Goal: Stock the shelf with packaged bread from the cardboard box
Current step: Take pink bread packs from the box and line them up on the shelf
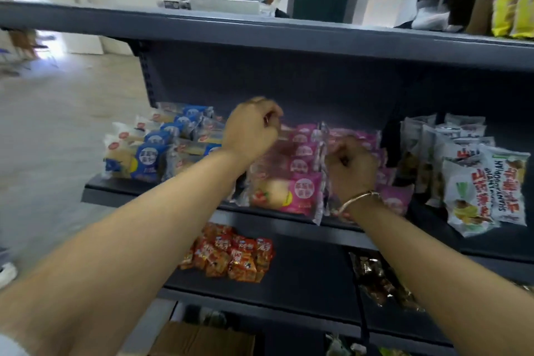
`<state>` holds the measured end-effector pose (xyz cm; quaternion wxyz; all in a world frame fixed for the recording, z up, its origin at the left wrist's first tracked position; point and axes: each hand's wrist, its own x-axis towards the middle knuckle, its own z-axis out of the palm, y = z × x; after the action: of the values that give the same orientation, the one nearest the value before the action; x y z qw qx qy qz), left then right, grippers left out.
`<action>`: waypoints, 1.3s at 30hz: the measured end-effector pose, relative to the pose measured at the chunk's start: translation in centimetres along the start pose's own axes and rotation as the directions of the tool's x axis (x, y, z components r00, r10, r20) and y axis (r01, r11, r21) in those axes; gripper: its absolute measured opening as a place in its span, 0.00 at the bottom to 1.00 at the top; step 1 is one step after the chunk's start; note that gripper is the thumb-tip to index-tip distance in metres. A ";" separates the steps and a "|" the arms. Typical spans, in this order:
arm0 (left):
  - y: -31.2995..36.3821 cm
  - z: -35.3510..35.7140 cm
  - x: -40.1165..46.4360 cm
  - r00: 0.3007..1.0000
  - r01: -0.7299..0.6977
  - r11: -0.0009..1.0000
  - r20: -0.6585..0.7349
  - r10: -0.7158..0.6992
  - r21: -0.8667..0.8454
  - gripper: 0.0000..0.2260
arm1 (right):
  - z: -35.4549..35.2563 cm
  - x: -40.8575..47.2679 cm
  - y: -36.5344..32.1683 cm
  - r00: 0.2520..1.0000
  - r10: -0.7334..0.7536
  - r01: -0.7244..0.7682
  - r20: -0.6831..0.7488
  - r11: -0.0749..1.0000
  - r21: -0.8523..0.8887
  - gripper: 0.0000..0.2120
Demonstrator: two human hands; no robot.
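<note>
Pink-wrapped bread packets (300, 185) stand in rows at centre frame on the dark shelf (161, 192), blue-wrapped bread packets (144, 157) to their left. Left hand (251, 130), fingers curled, hovers above the pink rows; whether it holds anything cannot be told. Right hand (351, 167) pinches a packet's clear edge. Cardboard box (199, 339) sits at bottom centre.

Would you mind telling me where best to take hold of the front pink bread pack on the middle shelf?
Probably from the front: the front pink bread pack lies flat at the shelf edge, its near side clear. Pinch the crimped right end seam, or span its width; neighbours crowd behind.
</note>
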<state>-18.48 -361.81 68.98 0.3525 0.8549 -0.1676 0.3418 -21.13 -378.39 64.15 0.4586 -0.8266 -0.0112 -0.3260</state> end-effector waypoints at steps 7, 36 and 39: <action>-6.5 -8.0 -0.4 0.985 0.169 0.967 -0.074 -0.157 0.191 0.12 | 8.6 -0.7 -5.7 0.977 -0.135 0.124 0.164 0.989 0.078 0.04; -35.6 -10.5 1.2 0.552 0.821 0.371 0.434 -0.712 -0.434 0.25 | 23.1 -6.7 -6.7 0.886 0.074 0.345 0.457 0.554 -0.758 0.51; -35.9 -9.7 1.2 0.522 0.844 0.309 0.539 -0.661 -0.439 0.29 | 23.3 -6.6 -6.2 0.896 0.063 0.352 0.439 0.501 -0.791 0.51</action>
<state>-3.20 -329.95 57.29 0.7212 0.6820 0.1031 -0.0632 -15.98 -355.15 56.65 -0.0517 -0.9880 -0.0167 -0.1449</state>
